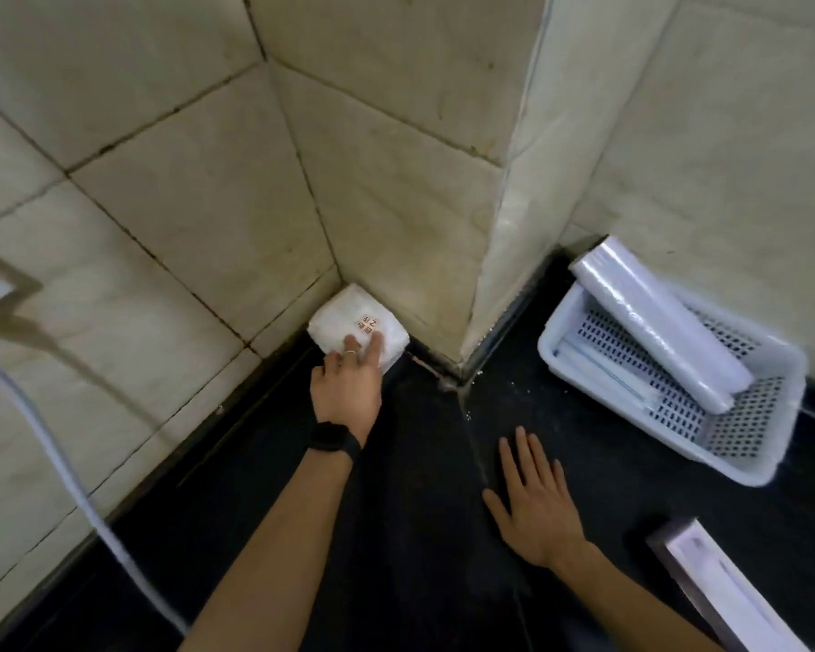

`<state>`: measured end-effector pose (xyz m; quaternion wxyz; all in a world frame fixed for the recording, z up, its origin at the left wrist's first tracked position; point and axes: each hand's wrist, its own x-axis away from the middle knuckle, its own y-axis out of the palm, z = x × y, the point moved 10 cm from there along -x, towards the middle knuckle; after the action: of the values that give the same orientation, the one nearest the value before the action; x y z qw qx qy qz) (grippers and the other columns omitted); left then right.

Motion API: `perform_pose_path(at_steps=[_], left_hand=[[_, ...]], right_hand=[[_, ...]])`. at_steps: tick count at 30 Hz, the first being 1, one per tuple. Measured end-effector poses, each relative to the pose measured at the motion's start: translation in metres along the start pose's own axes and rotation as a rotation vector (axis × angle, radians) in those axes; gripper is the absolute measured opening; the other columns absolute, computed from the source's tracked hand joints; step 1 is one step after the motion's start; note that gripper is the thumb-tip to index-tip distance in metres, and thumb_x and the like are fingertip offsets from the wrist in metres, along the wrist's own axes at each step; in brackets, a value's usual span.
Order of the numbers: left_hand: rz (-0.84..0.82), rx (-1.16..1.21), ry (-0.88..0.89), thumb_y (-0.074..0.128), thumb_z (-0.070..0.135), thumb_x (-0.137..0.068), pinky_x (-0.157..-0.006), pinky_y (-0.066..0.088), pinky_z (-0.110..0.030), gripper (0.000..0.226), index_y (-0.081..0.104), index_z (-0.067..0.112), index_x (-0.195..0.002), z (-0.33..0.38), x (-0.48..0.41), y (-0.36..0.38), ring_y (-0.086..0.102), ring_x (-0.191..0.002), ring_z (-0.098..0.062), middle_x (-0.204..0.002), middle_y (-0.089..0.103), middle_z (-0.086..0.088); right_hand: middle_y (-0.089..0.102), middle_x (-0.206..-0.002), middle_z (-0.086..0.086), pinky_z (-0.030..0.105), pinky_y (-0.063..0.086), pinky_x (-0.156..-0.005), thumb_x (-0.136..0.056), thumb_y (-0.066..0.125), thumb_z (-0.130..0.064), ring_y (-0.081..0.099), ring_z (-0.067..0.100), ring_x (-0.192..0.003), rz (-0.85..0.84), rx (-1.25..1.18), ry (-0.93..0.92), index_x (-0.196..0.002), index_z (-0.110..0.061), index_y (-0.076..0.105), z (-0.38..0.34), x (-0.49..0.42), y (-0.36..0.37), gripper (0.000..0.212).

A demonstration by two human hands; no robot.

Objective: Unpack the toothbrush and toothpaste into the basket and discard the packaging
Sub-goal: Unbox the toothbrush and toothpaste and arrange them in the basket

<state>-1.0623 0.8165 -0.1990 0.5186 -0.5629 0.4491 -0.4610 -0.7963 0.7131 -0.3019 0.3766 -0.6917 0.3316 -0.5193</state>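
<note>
Touching white packet in tiled corner with left hand, fingers extended, not gripping.
Flat and released, right hand rests on dark counter; white basket sits further right.

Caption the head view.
Left hand touches a white packet in the tiled corner; right hand spreads open over the dark counter near the white basket.

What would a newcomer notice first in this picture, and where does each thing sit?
The left hand reaches into the tiled corner, fingers touching a small white packet. The right hand lies flat on the dark counter. At right, a white perforated basket holds a wrapped white roll leaning on its rim.
</note>
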Motion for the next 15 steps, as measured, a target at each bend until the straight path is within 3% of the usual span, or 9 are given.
perform_pose_path(at_steps=[2,6,10,15], left_hand=[[-0.013,0.07,-0.027,0.067,0.031,-0.088,-0.065,0.051,-0.044,0.055,0.051,0.026,-0.14,0.003,-0.002,0.009,0.061,-0.093,-0.042,-0.131,0.059,-0.019],[0.033,0.117,-0.057,0.071,0.031,-0.086,-0.054,0.05,-0.04,0.053,0.056,0.022,-0.136,0.001,-0.004,0.014,0.061,-0.081,-0.042,-0.119,0.058,-0.026],[0.024,0.169,-0.075,0.063,0.035,-0.092,-0.064,0.052,-0.046,0.052,0.048,0.026,-0.141,-0.003,-0.006,0.014,0.057,-0.093,-0.045,-0.131,0.049,-0.025],[0.022,0.177,-0.131,0.055,0.043,-0.094,-0.075,0.051,-0.05,0.053,0.043,0.03,-0.144,-0.012,-0.002,0.012,0.053,-0.105,-0.043,-0.139,0.044,-0.02]], right_hand=[[-0.036,-0.159,0.0,0.042,-0.014,-0.122,-0.096,0.003,-0.068,-0.037,0.017,-0.146,-0.025,0.009,-0.032,-0.156,-0.026,-0.021,0.01,0.001,0.013,0.077],[-0.03,-0.162,0.0,0.042,-0.018,-0.118,-0.098,0.008,-0.068,-0.037,0.012,-0.144,0.012,0.004,-0.051,-0.156,-0.027,-0.017,0.015,-0.002,0.016,0.075],[-0.038,-0.158,-0.003,0.042,-0.022,-0.117,-0.087,-0.008,-0.072,-0.038,0.014,-0.145,-0.02,-0.023,-0.057,-0.154,-0.028,-0.023,0.013,-0.002,0.017,0.081],[-0.038,-0.158,-0.002,0.043,-0.02,-0.117,-0.082,-0.012,-0.072,-0.037,0.018,-0.145,-0.049,-0.024,-0.058,-0.153,-0.027,-0.025,0.013,-0.002,0.019,0.084]])
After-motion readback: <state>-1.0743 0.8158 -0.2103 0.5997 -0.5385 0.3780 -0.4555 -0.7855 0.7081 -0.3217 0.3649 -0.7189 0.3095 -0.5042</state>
